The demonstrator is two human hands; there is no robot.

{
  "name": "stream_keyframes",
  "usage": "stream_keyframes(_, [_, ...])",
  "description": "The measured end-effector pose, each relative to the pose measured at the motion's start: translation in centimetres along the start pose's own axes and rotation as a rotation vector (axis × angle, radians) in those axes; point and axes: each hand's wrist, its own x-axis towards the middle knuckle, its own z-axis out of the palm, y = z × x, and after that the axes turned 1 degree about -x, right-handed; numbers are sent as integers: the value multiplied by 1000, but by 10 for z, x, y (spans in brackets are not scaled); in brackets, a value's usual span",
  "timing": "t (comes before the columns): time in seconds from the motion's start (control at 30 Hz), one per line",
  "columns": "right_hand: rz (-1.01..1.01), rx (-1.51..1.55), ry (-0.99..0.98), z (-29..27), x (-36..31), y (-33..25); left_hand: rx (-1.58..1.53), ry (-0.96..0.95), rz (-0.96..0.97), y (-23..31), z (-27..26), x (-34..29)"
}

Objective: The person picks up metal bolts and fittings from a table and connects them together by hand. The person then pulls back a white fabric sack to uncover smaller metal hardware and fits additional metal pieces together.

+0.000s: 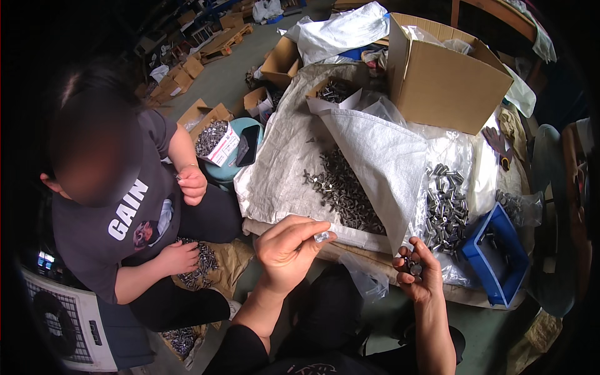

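My left hand (281, 253) pinches a small shiny metal part (322, 237) between thumb and fingertips, above the near edge of the work surface. Its exact kind is too small to make out. My right hand (424, 275), palm up, curls around several dark round-headed metal pieces (412, 266). Beyond my left hand, a pile of dark bolt-like pieces (350, 197) spreads over a pale woven sheet (281, 162). A folded white sack flap (381, 156) partly covers that pile. Past my right hand lie shiny cylindrical metal pieces (445, 203) on clear plastic.
A blue bin (481, 265) stands at right. Behind are a large cardboard box (444, 81) and a smaller box of metal parts (334, 92). At left sits a co-worker (147, 206), near a stool with a phone (248, 145) and a parts box (215, 140).
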Motion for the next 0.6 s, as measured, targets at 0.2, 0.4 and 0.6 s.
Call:
stream_keyframes(0.2, [11,12,-14,2,2,3,22,-13,20,-1,-3,-1])
stream_keyframes(0.4, [11,16,-8,1,1,3,-8,-20,-4,-5,-2,-5])
stream_keyframes(0.6, [6,28,-2,-2,0,-1,-8,-22,17,-5,2,-3])
